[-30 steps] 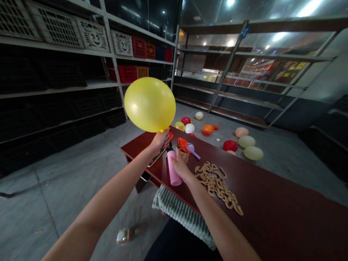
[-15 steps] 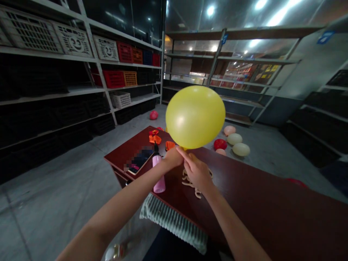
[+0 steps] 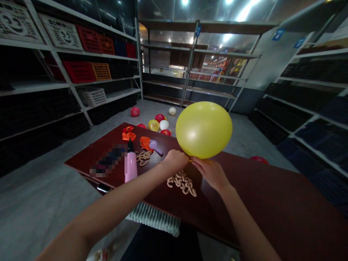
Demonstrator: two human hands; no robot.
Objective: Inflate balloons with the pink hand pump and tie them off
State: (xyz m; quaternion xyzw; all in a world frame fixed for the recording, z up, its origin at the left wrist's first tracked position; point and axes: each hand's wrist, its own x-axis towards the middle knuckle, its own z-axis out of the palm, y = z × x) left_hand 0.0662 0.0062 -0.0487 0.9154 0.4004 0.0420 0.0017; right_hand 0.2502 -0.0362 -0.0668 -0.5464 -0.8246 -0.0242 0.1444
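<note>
An inflated yellow balloon point(image 3: 203, 129) floats above the dark red table point(image 3: 261, 195), its neck pinched between my two hands. My left hand point(image 3: 176, 160) is closed, its fingertips at the neck's end. My right hand point(image 3: 213, 173) closes on the neck right under the balloon's body. Below them lies a pile of tan rubber-like loops point(image 3: 182, 183). To the left stand or lie a pink hand pump point(image 3: 131, 165) with a black nozzle, a flat purple balloon point(image 3: 154, 145) and an orange balloon point(image 3: 145, 143).
More orange balloons point(image 3: 128, 136) lie at the table's far left corner, near a blurred-out flat object point(image 3: 108, 161). Several inflated balloons point(image 3: 153, 125) rest on the floor behind the table. Shelves with crates point(image 3: 78, 71) line the left; a striped cushion point(image 3: 154, 219) sits at the front edge.
My view has turned right. The hands have drawn slightly apart along the neck, and the balloon now leans to the right of them, uncovering the purple balloon and the loops.
</note>
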